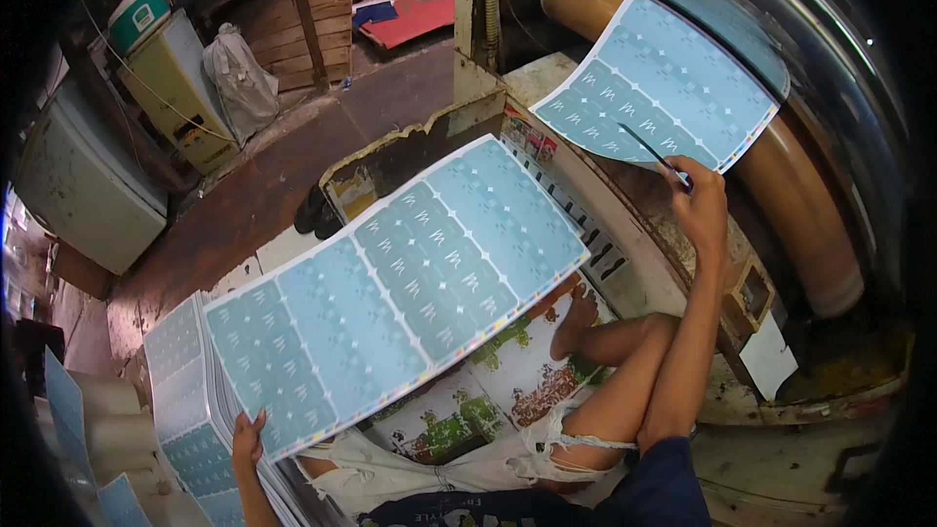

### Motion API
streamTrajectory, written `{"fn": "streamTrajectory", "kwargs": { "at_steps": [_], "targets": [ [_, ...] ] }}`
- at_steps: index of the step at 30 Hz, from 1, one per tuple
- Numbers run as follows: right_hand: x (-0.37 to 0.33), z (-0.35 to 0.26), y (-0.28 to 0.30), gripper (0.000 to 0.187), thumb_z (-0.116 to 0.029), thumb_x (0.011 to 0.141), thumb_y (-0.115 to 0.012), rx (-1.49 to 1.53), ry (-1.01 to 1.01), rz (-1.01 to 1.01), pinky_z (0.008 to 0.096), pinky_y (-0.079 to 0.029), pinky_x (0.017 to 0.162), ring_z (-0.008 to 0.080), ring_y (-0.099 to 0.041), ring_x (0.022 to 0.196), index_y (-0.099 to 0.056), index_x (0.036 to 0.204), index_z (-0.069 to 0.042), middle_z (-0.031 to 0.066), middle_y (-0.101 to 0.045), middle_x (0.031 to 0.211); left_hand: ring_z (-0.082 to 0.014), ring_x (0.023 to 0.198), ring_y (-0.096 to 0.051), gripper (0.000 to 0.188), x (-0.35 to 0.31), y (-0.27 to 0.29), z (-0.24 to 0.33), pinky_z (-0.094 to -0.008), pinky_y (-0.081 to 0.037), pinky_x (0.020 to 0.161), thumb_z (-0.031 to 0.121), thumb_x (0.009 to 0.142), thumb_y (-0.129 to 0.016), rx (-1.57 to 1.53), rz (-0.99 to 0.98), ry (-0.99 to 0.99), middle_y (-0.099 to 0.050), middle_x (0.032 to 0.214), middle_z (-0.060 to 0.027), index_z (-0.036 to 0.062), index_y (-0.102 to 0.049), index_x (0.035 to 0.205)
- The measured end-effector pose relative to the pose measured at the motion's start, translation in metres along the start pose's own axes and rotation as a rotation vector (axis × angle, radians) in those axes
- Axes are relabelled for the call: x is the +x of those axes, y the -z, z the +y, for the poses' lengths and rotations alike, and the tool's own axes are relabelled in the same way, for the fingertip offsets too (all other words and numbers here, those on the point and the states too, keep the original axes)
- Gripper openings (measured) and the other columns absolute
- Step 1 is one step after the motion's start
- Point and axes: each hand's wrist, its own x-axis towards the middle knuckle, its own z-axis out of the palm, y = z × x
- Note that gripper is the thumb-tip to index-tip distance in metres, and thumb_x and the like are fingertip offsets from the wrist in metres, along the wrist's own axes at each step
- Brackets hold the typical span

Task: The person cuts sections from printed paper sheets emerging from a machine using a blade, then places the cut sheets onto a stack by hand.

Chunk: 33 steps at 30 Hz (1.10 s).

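My left hand (pixel 249 434) pinches the near left corner of a large printed sheet (pixel 337 317) with blue and teal panels. That sheet stretches across my lap toward the machine, above a thick stack of similar sheets (pixel 181 361) at my left. My right hand (pixel 698 200) is closed round a thin, dark stick-like tool (pixel 639 144); its exact kind is not clear. The tool's tip lies against the lower part of a second printed sheet (pixel 673 78), which curves down off the machine's roller. My right fingers are close to that sheet's lower edge.
A large tan roller (pixel 800 205) and a shiny curved cover (pixel 781 0) rise at the right. A small wooden box (pixel 747 295) is fixed below. My bare foot (pixel 576 322) rests on a patterned board. Cabinets, a white sack (pixel 234 78) and a green-and-white cooler (pixel 139 15) stand far left.
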Motion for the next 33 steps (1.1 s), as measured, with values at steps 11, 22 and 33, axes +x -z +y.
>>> {"fn": "streamTrajectory", "kwargs": {
  "at_steps": [11, 22, 33],
  "targets": [
    [-0.017, -0.01, -0.029, 0.013, -0.01, 0.082, -0.069, 0.097, -0.002, -0.225, 0.034, -0.046, 0.058, 0.0235, -0.057, 0.057, -0.07, 0.091, 0.0, 0.0179, -0.067, 0.074, -0.0166, 0.085, -0.062, 0.039, 0.093, -0.089, -0.025, -0.0315, -0.053, 0.081, 0.003, 0.092, -0.061, -0.22, -0.074, -0.212, -0.064, 0.109, -0.0087, -0.0031, -0.048, 0.128],
    [-0.024, -0.022, -0.042, 0.018, -0.017, 0.083, -0.069, 0.295, 0.115, -0.415, 0.0302, -0.039, 0.05, 0.0115, -0.046, 0.052, -0.069, 0.082, 0.001, 0.0104, -0.058, 0.059, -0.037, 0.093, -0.063, 0.07, 0.102, -0.162, -0.033, -0.0448, -0.051, 0.083, 0.035, 0.066, -0.084, 0.563, 0.424, -0.288, -0.064, 0.102, -0.0245, -0.0073, -0.054, 0.113],
    [-0.012, -0.085, -0.011, 0.013, -0.011, 0.073, -0.074, 0.501, 0.051, -1.053, 0.0277, -0.05, 0.06, 0.0122, -0.064, 0.064, -0.075, 0.083, -0.003, 0.0076, -0.071, 0.07, -0.0342, 0.134, -0.038, 0.073, -0.024, -0.379, 0.112, -0.0495, -0.042, 0.102, 0.04, 0.076, -0.074, 0.895, -0.244, -1.124, -0.043, 0.144, -0.0156, 0.0109, -0.048, 0.138]
  ]
}}
